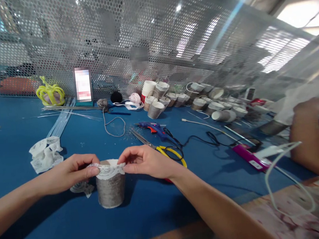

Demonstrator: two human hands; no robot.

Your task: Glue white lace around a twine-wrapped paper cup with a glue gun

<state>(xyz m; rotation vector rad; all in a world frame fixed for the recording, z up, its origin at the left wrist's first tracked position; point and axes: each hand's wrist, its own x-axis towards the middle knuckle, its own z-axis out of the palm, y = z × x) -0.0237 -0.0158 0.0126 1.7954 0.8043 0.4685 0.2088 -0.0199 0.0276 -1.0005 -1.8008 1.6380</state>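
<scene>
A grey, bark-like covered cup [111, 191] stands upright on the blue table before me. White lace trim [110, 172] lies across the near side of its rim. My left hand [81, 170] pinches the lace between thumb and fingers at the rim's left. At the right of the rim, my right hand [141, 159] pinches the lace's other stretch. A loose tail of lace [82, 188] hangs to the table beneath my left hand. More lace [46, 154] lies crumpled farther left.
Yellow-handled scissors [165, 152] and a blue glue gun [153, 127] with its black cord lie beyond my right hand. Several covered cups [155, 109] stand along the mesh wall. A purple power strip [250, 157] and another person's arm [309, 135] are at the right. A phone [83, 85] stands at the back.
</scene>
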